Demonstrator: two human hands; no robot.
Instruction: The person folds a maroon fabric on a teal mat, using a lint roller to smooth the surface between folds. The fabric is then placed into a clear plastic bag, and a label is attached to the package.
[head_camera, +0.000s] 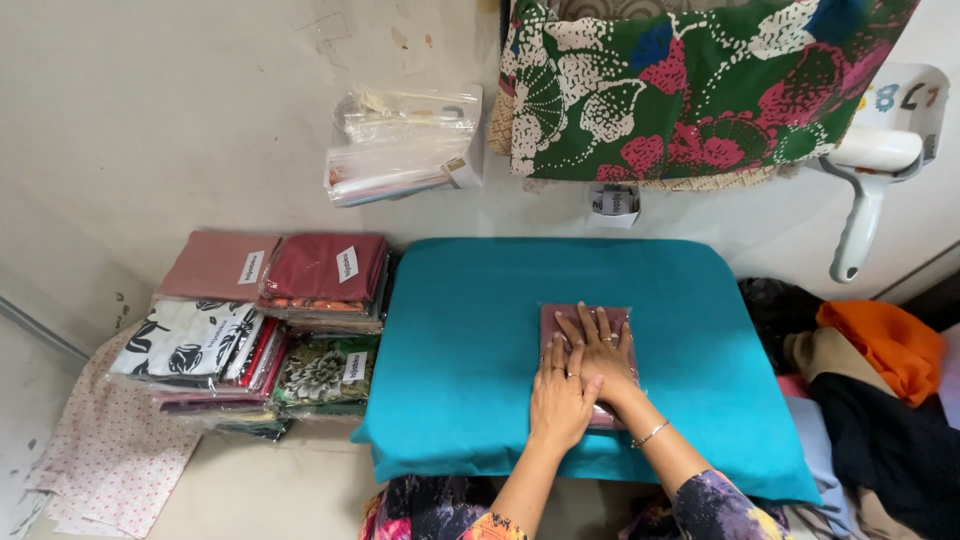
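A small folded mauve cloth in a clear wrapper lies flat on a teal cushion. Both my hands press down on it, fingers stretched and pointing away from me. My right hand lies flat over the middle of the packet, rings on the fingers and a thin bracelet at the wrist. My left hand rests just nearer to me, its fingers partly overlapped by the right hand. Neither hand grips anything.
Stacks of wrapped folded fabrics sit left of the cushion, on a dotted cloth. A pile of clear bags lies further back. A green floral cloth hangs beyond, a white appliance and loose clothes lie at the right.
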